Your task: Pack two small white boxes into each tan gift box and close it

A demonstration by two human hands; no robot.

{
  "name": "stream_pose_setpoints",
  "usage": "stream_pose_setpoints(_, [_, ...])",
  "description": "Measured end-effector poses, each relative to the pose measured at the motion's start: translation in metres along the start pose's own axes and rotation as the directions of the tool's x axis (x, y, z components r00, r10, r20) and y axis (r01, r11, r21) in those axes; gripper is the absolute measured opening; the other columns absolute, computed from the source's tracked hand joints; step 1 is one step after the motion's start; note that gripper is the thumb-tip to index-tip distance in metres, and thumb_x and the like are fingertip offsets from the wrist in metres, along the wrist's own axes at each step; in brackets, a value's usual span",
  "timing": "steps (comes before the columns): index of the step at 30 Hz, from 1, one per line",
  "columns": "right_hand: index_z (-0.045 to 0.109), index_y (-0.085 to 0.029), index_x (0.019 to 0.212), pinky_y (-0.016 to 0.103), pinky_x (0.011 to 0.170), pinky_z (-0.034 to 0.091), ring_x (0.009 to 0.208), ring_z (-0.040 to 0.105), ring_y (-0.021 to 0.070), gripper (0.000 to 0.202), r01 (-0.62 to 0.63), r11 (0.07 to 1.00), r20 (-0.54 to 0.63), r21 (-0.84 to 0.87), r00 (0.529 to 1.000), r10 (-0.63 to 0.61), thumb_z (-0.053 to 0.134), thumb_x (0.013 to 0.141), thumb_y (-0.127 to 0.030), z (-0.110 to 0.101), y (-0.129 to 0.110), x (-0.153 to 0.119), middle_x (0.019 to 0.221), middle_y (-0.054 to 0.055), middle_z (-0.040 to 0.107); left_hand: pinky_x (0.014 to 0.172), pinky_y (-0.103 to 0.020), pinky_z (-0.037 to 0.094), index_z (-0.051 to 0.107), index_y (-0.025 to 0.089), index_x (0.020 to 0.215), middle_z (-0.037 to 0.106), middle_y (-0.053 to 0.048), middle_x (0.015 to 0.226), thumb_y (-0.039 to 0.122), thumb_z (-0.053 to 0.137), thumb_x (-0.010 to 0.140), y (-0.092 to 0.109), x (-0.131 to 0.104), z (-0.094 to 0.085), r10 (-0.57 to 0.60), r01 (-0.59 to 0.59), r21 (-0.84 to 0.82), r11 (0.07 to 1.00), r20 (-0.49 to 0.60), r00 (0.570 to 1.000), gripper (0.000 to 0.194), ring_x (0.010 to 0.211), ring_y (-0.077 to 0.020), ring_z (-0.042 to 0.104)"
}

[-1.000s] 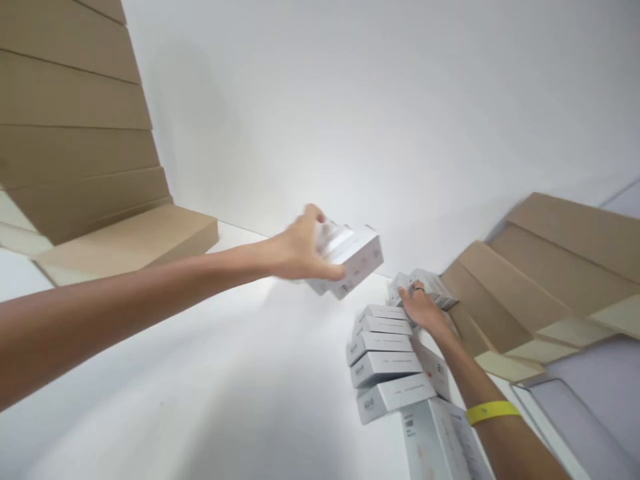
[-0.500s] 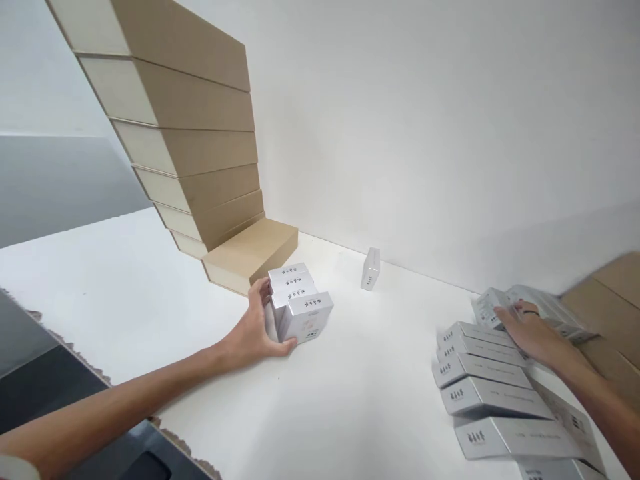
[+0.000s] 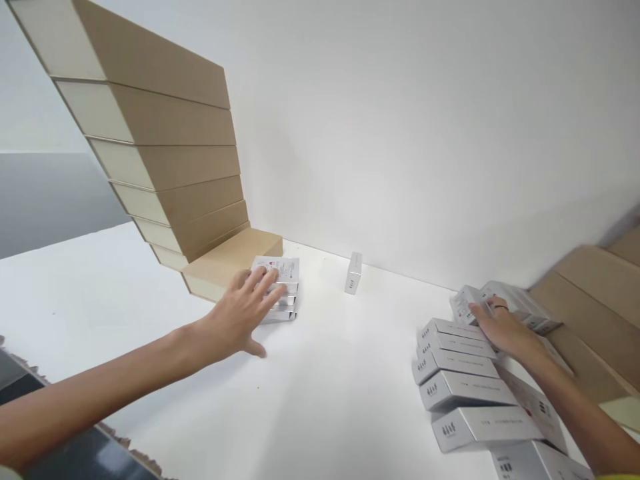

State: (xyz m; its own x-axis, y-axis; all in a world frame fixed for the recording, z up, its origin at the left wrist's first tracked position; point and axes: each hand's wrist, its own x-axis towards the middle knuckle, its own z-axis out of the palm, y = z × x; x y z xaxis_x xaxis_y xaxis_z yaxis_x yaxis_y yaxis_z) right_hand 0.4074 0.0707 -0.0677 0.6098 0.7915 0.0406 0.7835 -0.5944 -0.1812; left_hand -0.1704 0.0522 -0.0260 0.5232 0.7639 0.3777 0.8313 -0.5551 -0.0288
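My left hand (image 3: 240, 310) lies open, fingers spread, over a short stack of small white boxes (image 3: 287, 269) with dark print. Its thumb points away from the stack, toward the table surface. On the right side, my right hand (image 3: 503, 325) has its fingers closed around one small white box (image 3: 464, 305) at the end of a row by the wall. Part of that box is covered by the fingers. Just in front of this hand, several more white boxes (image 3: 457, 363) lean against each other in a line.
Large tan boxes (image 3: 170, 113) rise in a leaning tower at the left, with one tan box (image 3: 240, 257) at its foot. A lone white box (image 3: 353, 273) stands near the wall. An open cardboard carton (image 3: 590, 287) sits at the far right. The table edge (image 3: 75, 407) is chipped.
The white boxes at my left hand have gone from standing upright to lying stacked flat. That hand has loosened its grip and spread over them. My right hand stays at its row; the view has shifted.
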Motion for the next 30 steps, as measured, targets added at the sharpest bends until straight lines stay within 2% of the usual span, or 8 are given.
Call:
stream_pose_setpoints(4, [0.033,-0.021,0.155,0.056,0.102,0.051,0.119,0.061,0.0297,0.071,-0.017,0.999,0.046,0.04,0.999,0.015,0.037,0.102,-0.068,-0.005,-0.006,-0.007,0.137,0.015,0.057,0.11,-0.07,0.034,0.056,0.025,0.124,0.055,-0.021,0.141,0.051,0.091,0.054,0.005,0.006,-0.014,-0.033,0.032,-0.016,0.999,-0.081,0.996,0.083,0.129,-0.0521,0.05])
stream_pose_setpoints(8, [0.034,-0.022,0.155,0.057,0.105,0.049,0.122,0.059,0.0298,0.069,-0.026,0.997,0.057,0.071,0.998,0.022,0.041,0.102,-0.066,-0.012,-0.013,-0.016,0.138,0.015,0.056,0.115,-0.065,0.034,0.051,0.026,0.127,0.038,-0.019,0.159,0.051,0.084,0.067,0.049,0.029,-0.017,0.003,-0.018,-0.13,0.991,-0.113,0.994,0.073,0.14,-0.0474,0.042])
stream_pose_setpoints(12, [0.037,-0.02,0.153,0.056,0.105,0.049,0.122,0.059,0.0297,0.067,-0.03,0.995,0.065,0.095,0.998,0.024,0.043,0.103,-0.064,-0.019,-0.021,-0.025,0.138,0.015,0.056,0.115,-0.053,0.041,0.045,0.024,0.131,0.03,-0.016,0.164,0.047,0.074,0.081,0.101,0.087,0.02,-0.161,0.133,-0.402,0.906,-0.035,0.986,0.062,0.142,-0.0376,0.044])
stream_pose_setpoints(14, [0.039,-0.021,0.152,0.056,0.105,0.049,0.122,0.059,0.0295,0.065,-0.033,0.993,0.064,0.109,0.998,0.027,0.045,0.102,-0.063,-0.022,-0.025,-0.029,0.139,0.014,0.056,0.116,-0.05,0.039,0.038,0.021,0.138,0.022,-0.019,0.167,0.044,0.079,0.078,0.115,0.122,0.046,-0.387,0.359,-0.498,0.79,0.05,0.921,0.076,0.148,-0.0379,0.037])
stream_pose_setpoints(17, [0.039,-0.021,0.152,0.057,0.106,0.048,0.124,0.058,0.0298,0.064,-0.03,0.991,0.061,0.133,0.998,0.022,0.048,0.102,-0.061,-0.025,-0.028,-0.034,0.14,0.014,0.055,0.101,-0.045,0.051,0.04,0.014,0.139,0.048,-0.024,0.148,0.043,0.077,0.083,0.124,0.166,0.08,-0.531,0.553,-0.548,0.628,0.218,0.819,0.073,0.131,-0.0363,0.057])
stream_pose_setpoints(19, [0.04,-0.022,0.152,0.057,0.107,0.047,0.124,0.058,0.0297,0.063,-0.023,0.988,0.067,0.15,0.998,0.013,0.051,0.102,-0.059,-0.028,-0.028,-0.035,0.14,0.014,0.055,0.093,-0.044,0.055,0.048,0.014,0.135,0.064,-0.019,0.128,0.041,0.07,0.092,0.13,0.185,0.096,-0.524,0.582,-0.562,0.587,0.283,0.803,0.055,0.113,-0.0316,0.067])
stream_pose_setpoints(22, [0.044,-0.021,0.148,0.056,0.106,0.048,0.122,0.059,0.029,0.06,-0.013,0.983,0.089,0.182,0.996,-0.003,0.055,0.101,-0.057,-0.035,-0.034,-0.03,0.138,0.013,0.056,0.096,-0.048,0.056,0.055,0.016,0.135,0.065,-0.013,0.127,0.038,0.063,0.1,0.146,0.207,0.112,-0.487,0.573,-0.598,0.56,0.323,0.812,0.042,0.112,-0.0275,0.066])
stream_pose_setpoints(30, [0.052,-0.02,0.141,0.054,0.105,0.049,0.123,0.059,0.0279,0.055,0.053,0.914,0.159,0.403,0.979,-0.127,0.058,0.1,-0.055,-0.034,-0.112,-0.013,0.14,0.012,0.057,0.107,-0.054,0.05,0.051,0.018,0.146,0.057,-0.015,0.145,0.052,0.057,0.102,0.2,0.262,0.121,-0.077,0.351,-0.819,0.453,0.356,0.931,0.056,0.126,-0.0302,0.061])
